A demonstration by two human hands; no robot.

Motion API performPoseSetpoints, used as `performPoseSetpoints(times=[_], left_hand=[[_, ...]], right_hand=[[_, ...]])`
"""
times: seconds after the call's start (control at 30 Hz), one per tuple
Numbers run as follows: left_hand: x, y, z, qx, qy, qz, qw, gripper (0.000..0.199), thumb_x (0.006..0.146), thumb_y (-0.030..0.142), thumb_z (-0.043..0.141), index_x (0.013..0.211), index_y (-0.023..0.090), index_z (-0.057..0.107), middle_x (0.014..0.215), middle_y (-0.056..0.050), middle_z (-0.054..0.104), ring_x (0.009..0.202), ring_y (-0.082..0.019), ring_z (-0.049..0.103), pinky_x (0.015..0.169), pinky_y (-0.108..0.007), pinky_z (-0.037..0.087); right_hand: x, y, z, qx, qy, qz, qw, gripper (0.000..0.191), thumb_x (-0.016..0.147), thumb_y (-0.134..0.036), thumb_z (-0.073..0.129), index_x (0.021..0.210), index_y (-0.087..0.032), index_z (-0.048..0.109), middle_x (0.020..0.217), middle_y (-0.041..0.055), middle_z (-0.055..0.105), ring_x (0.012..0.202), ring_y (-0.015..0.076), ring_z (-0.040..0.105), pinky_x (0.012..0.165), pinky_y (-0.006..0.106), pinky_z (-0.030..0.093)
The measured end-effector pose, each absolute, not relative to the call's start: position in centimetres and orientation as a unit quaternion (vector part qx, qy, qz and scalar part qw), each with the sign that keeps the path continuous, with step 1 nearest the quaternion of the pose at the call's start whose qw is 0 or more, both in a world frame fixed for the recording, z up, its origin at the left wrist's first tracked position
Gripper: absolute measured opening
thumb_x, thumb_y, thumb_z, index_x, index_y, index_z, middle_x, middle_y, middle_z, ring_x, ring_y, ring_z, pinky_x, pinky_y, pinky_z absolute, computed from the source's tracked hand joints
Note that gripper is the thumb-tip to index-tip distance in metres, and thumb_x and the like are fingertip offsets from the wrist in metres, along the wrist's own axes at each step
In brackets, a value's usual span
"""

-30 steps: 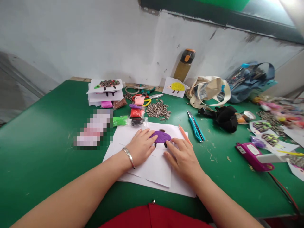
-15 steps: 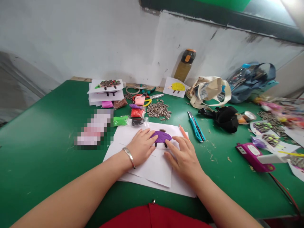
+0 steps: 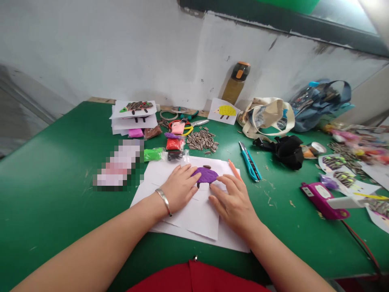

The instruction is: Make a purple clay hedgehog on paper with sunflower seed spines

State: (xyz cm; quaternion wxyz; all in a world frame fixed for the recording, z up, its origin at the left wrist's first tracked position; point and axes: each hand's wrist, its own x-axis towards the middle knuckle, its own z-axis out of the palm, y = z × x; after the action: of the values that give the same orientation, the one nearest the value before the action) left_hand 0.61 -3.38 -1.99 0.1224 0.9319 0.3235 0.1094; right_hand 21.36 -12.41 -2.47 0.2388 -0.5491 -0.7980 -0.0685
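Note:
A flat purple clay shape point(image 3: 205, 175) with small dark legs below it lies on white paper point(image 3: 194, 215). One sunflower seed point(image 3: 207, 166) is at its top edge. My left hand point(image 3: 180, 187) lies flat on the sheet, fingers stretched out, with fingertips at the clay's left end. On the other side, my right hand point(image 3: 232, 198) has its fingers apart and slightly bent, the fingertips touching the clay's right end and the area by a leg. Neither hand grips anything. Beside the right hand an orange pen-like stick point(image 3: 234, 169) rests on the paper.
Behind the paper are clay packets point(image 3: 175, 143), a pile of sunflower seeds point(image 3: 202, 140) and scissors point(image 3: 194, 125). A blue utility knife point(image 3: 250, 162) and a magenta glue gun point(image 3: 323, 200) lie to the right. A bottle point(image 3: 237, 83) leans on the wall; finished hedgehog cards point(image 3: 133, 109) are stacked back left.
The fingers of my right hand have shifted slightly at the clay's right end, now covering more of the right leg. My left hand stays put, and the view has moved a little.

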Motion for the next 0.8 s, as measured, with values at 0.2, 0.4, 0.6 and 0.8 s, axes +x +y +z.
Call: performPoseSetpoints(times=[0.2, 0.4, 0.6, 0.8], left_hand=[[0.66, -3.38, -1.81, 0.931, 0.331, 0.090, 0.125, 0.041, 0.094, 0.026, 0.048, 0.132, 0.012, 0.056, 0.142, -0.015, 0.051, 0.133, -0.035, 0.041, 0.111, -0.056, 0.031], [0.69, -3.38, -1.76, 0.931, 0.331, 0.085, 0.126, 0.042, 0.095, 0.026, 0.048, 0.134, 0.012, 0.055, 0.143, -0.015, 0.051, 0.133, -0.035, 0.040, 0.112, -0.056, 0.030], [0.68, -3.39, -1.80, 0.931, 0.330, 0.087, 0.126, 0.043, 0.094, 0.026, 0.048, 0.134, 0.012, 0.055, 0.143, -0.015, 0.050, 0.133, -0.035, 0.040, 0.112, -0.057, 0.030], [0.68, -3.35, -1.74, 0.932, 0.330, 0.084, 0.126, 0.042, 0.094, 0.026, 0.047, 0.133, 0.012, 0.055, 0.143, -0.015, 0.050, 0.133, -0.034, 0.041, 0.112, -0.057, 0.031]], right_hand=[[21.22, -12.48, -2.26, -0.547, -0.799, -0.069, 0.240, 0.026, 0.095, -0.031, 0.055, 0.112, -0.019, 0.070, 0.117, 0.0118, 0.065, 0.118, 0.0307, 0.052, 0.100, 0.053, 0.045], [21.65, -12.55, -2.11, -0.538, -0.793, -0.070, 0.276, 0.022, 0.094, -0.027, 0.056, 0.107, -0.018, 0.071, 0.115, 0.0120, 0.065, 0.113, 0.0298, 0.055, 0.098, 0.053, 0.045], [21.33, -12.51, -1.86, -0.527, -0.808, -0.054, 0.258, 0.022, 0.094, -0.029, 0.056, 0.106, -0.018, 0.071, 0.110, 0.0105, 0.068, 0.111, 0.0293, 0.056, 0.096, 0.051, 0.046], [21.50, -12.50, -1.97, -0.526, -0.806, -0.047, 0.268, 0.022, 0.093, -0.026, 0.057, 0.109, -0.017, 0.069, 0.108, 0.0108, 0.067, 0.108, 0.0277, 0.057, 0.095, 0.050, 0.046]])
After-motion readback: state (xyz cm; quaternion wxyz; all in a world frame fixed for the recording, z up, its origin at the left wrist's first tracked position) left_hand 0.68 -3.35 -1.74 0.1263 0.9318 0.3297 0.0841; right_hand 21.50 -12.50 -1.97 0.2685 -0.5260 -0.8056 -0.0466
